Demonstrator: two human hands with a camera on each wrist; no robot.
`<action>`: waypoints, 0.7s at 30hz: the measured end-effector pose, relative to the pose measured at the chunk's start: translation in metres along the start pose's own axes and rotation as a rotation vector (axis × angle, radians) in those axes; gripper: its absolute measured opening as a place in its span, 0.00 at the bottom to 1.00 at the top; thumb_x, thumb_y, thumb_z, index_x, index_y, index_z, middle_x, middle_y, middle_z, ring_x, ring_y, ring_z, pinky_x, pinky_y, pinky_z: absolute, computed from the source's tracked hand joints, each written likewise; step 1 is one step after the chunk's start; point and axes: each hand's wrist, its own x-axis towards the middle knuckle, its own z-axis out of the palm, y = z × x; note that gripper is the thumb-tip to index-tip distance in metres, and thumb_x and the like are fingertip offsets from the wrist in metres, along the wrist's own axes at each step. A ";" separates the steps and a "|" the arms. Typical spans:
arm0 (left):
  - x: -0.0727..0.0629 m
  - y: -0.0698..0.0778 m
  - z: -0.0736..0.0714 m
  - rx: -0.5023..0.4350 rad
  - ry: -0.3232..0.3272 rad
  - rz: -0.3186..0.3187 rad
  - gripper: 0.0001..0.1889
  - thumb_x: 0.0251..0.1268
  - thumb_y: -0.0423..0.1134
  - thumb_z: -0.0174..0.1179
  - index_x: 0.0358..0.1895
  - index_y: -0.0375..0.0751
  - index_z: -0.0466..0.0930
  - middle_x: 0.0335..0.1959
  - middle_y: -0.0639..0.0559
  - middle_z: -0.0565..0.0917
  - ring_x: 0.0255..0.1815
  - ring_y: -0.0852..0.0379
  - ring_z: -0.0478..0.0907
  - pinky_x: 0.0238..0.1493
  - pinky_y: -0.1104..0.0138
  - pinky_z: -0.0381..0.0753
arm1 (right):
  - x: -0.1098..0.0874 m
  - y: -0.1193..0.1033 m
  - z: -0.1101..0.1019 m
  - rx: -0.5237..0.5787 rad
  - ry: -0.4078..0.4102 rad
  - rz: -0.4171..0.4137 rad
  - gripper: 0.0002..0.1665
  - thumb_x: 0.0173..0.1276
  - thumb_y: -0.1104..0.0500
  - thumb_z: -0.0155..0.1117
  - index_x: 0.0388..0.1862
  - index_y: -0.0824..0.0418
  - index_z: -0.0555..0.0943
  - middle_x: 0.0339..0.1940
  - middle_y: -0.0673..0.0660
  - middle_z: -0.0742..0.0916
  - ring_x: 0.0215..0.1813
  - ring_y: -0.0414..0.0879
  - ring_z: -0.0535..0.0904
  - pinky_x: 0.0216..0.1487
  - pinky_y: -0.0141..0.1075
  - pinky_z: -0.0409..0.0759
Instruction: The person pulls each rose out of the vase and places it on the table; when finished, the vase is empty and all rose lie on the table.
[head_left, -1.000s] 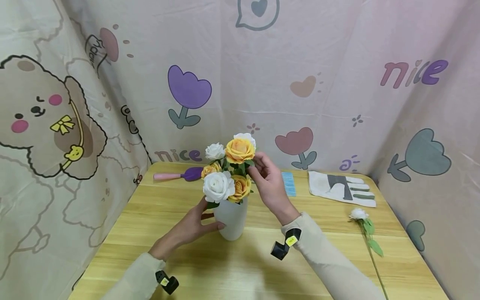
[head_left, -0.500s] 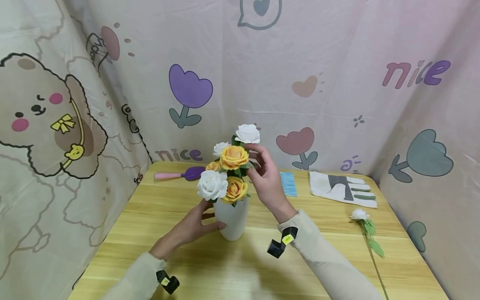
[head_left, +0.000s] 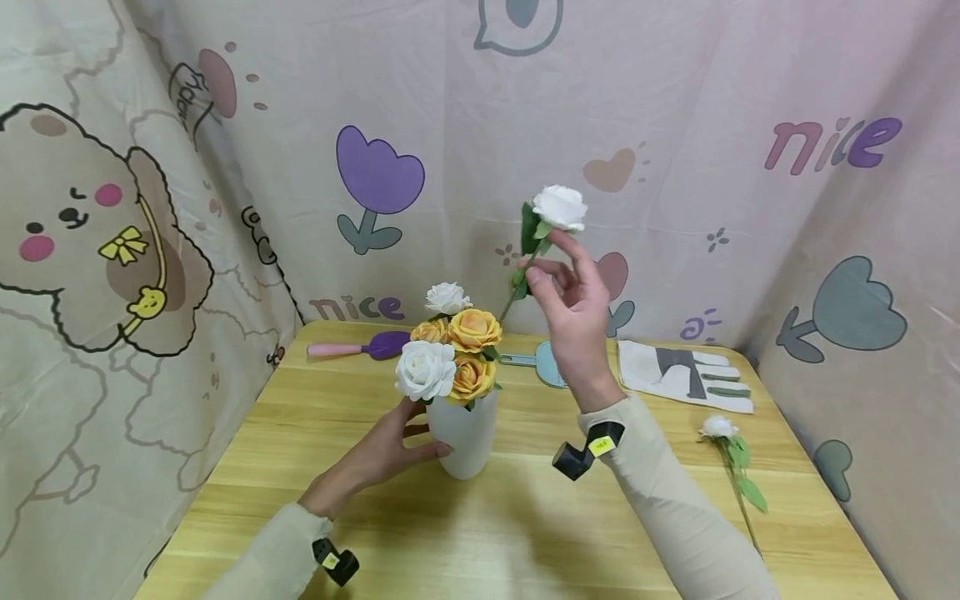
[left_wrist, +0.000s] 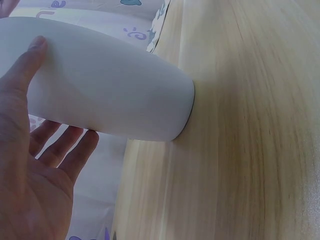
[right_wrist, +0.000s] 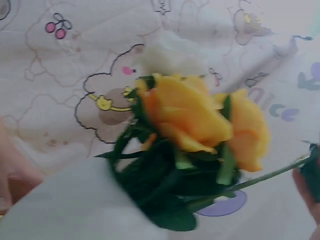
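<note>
A white vase point(head_left: 467, 437) stands on the table, filled with yellow roses point(head_left: 474, 330) and white roses point(head_left: 425, 370). My left hand point(head_left: 390, 446) grips its left side, thumb across the front; in the left wrist view the thumb lies along the vase point(left_wrist: 110, 85) and the other fingers curve beneath. Up and to the right of the bouquet, my right hand point(head_left: 573, 304) pinches the stem of a white rose point(head_left: 559, 207) just under the bloom. That stem slants down behind the yellow roses; the right wrist view shows the stem point(right_wrist: 272, 175) reaching toward the vase mouth. Its lower end is hidden.
A purple trowel point(head_left: 387, 345) with a pink handle lies at the back left. Behind my right wrist is a light blue tool point(head_left: 550, 364), partly covered. A white and grey glove point(head_left: 682, 377) and another white rose point(head_left: 718, 427) lie on the right.
My right hand has risen to the right, drawing the white rose up out of the bouquet. The yellow roses have settled slightly. My left hand stays on the vase.
</note>
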 end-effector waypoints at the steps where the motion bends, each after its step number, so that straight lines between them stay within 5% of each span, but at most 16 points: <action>1: 0.000 0.000 0.000 0.000 -0.001 -0.003 0.51 0.72 0.50 0.75 0.88 0.49 0.50 0.87 0.40 0.60 0.83 0.32 0.67 0.79 0.39 0.77 | 0.003 -0.002 -0.002 0.012 0.029 -0.014 0.25 0.79 0.72 0.62 0.72 0.60 0.78 0.47 0.50 0.91 0.52 0.41 0.88 0.55 0.31 0.88; 8: 0.000 0.001 0.000 -0.020 -0.002 -0.025 0.52 0.70 0.51 0.76 0.89 0.52 0.50 0.87 0.43 0.60 0.83 0.34 0.67 0.81 0.39 0.75 | 0.024 -0.022 -0.021 0.110 0.243 -0.102 0.23 0.75 0.78 0.63 0.62 0.59 0.81 0.57 0.56 0.88 0.48 0.46 0.87 0.56 0.35 0.91; 15: -0.001 0.002 0.001 -0.021 0.004 -0.035 0.52 0.70 0.51 0.76 0.88 0.52 0.50 0.87 0.43 0.61 0.84 0.34 0.67 0.81 0.40 0.75 | 0.040 -0.043 -0.062 0.332 0.391 -0.145 0.19 0.68 0.84 0.65 0.54 0.72 0.82 0.50 0.65 0.88 0.43 0.52 0.87 0.49 0.38 0.92; 21: -0.002 0.002 0.001 -0.019 0.002 -0.031 0.52 0.71 0.51 0.76 0.89 0.51 0.49 0.88 0.41 0.60 0.83 0.33 0.66 0.81 0.39 0.75 | 0.028 -0.044 -0.114 0.184 0.364 -0.121 0.15 0.68 0.81 0.70 0.53 0.77 0.83 0.47 0.66 0.86 0.43 0.53 0.87 0.52 0.37 0.93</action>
